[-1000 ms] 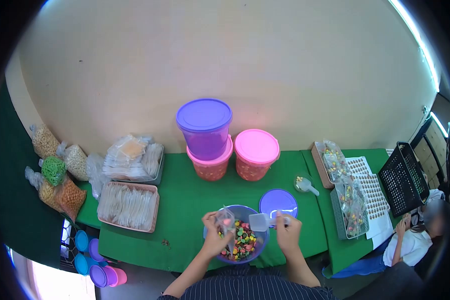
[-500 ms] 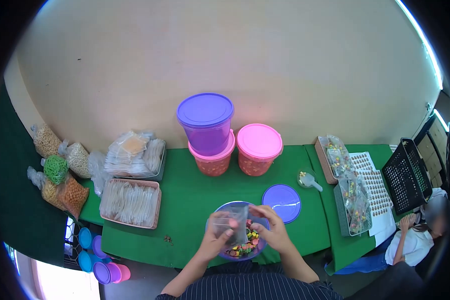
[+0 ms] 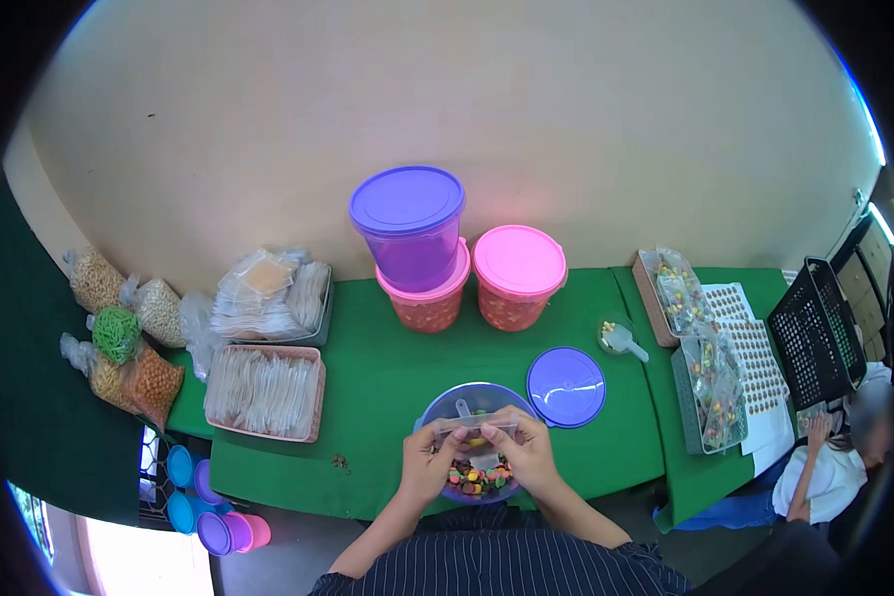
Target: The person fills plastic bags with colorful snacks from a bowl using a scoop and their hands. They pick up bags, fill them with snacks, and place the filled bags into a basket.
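Clear plastic pouch (image 3: pixel 487 424) is held up over a round purple plastic bucket (image 3: pixel 426 409) at the near edge of the table, stretched between the person's two hands. The left hand (image 3: pixel 429 463) pinches its left end between thumb and fingers, and the right hand (image 3: pixel 527 457) pinches its right end the same way, the two thumbs near each other; what the pouch contains is hard to tell. Below it, small multicoloured pieces (image 3: pixel 479 483) in pink, yellow, green and brown lie in the bucket, and a pale plastic handle (image 3: pixel 462 408) shows inside, beyond the pouch. Just right of the bucket, a round purple lid (image 3: pixel 566 387) lies flat on the green tablecloth (image 3: pixel 387 382). Farther right sits a small clear dish (image 3: pixel 606 341) with a white plastic scoop (image 3: pixel 623 342). At the far side, a tall purple lidded tub (image 3: pixel 407 238) stands on a pink lidded bucket (image 3: pixel 423 310), beside another pink lidded bucket (image 3: pixel 519 263). To the left, a pink woven basket (image 3: pixel 317 409) holds upright rows of flat clear packets (image 3: pixel 258 394). To the right, a grey-green basket (image 3: pixel 684 405) holds filled clear packets (image 3: pixel 713 382), near white sheets (image 3: pixel 750 363) printed with round brown marks and a black perforated crate (image 3: pixel 815 333).
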The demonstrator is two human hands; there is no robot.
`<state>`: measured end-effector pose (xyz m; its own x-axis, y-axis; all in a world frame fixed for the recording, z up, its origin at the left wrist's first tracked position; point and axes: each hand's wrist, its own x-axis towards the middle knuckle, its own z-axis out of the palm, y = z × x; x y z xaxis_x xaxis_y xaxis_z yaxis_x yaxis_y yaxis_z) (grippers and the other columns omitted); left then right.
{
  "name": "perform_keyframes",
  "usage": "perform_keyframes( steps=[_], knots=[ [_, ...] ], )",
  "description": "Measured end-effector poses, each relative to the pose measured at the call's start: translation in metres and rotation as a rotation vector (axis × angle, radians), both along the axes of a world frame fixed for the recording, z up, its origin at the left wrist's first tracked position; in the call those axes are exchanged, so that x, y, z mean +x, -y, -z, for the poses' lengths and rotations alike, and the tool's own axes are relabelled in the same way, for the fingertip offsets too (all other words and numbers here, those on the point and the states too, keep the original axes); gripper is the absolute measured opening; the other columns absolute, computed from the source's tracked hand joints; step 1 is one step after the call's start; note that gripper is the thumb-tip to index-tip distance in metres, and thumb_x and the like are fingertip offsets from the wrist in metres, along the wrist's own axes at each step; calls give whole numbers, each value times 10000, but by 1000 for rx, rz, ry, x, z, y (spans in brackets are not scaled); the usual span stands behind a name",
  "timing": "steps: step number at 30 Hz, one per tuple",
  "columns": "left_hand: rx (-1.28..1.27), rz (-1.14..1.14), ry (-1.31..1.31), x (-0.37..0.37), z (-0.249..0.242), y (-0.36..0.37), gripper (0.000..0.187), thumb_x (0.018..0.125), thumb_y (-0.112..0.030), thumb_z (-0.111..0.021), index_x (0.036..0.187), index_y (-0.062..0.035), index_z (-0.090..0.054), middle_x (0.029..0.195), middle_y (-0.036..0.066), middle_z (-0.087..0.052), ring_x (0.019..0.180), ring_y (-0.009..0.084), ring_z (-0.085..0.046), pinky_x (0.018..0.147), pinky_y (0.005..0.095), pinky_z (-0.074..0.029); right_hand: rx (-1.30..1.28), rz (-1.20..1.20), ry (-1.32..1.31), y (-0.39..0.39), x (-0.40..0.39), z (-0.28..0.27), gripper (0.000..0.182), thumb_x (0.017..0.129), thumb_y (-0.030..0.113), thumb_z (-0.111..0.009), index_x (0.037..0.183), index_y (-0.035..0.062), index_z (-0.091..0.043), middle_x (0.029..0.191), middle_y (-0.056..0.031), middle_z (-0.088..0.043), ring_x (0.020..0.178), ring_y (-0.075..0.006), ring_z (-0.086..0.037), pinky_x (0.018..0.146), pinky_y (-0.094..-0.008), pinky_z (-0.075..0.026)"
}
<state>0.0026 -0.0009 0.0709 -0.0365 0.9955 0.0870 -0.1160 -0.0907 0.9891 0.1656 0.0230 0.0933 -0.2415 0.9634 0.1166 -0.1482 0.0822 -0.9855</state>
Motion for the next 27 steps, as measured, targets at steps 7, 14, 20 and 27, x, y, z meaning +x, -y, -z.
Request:
perform_keyframes(
  steps=[7,14,20,27],
  knots=[
    [-143,36,90,-8,-5,-3,322,966,-284,-537,1023,3,-672,881,64,-676,810,129,-627,704,260,-510,-58,-108,63,-4,21,-5,263,982,196,-497,1008,-10,-659,883,-54,-584,875,-137,-554,802,-274,-425],
    [198,-117,-98,-7,-6,-22,409,936,-340,-565,1089,29,-653,1060,134,-649,1015,226,-607,924,350,-451,547,237,402,3,17,4,318,967,195,-506,1226,23,-574,1151,-137,-599,981,-238,-589,878,-350,-442],
    [227,-39,8,32,8,-5,479,956,-362,-528,1153,66,-616,1138,172,-621,1066,239,-591,934,355,-447,167,232,-48,12,-5,15,522,837,73,-663,1333,62,-499,1142,-107,-532,1054,-196,-531,928,-315,-412],
    [214,235,-206,34,2,2,460,983,-346,-464,1168,46,-618,1139,178,-640,1068,261,-606,958,358,-432,297,248,32,8,46,18,134,802,124,-714,892,29,-681,898,-40,-456,892,-165,-475,813,-293,-394]
  ],
)
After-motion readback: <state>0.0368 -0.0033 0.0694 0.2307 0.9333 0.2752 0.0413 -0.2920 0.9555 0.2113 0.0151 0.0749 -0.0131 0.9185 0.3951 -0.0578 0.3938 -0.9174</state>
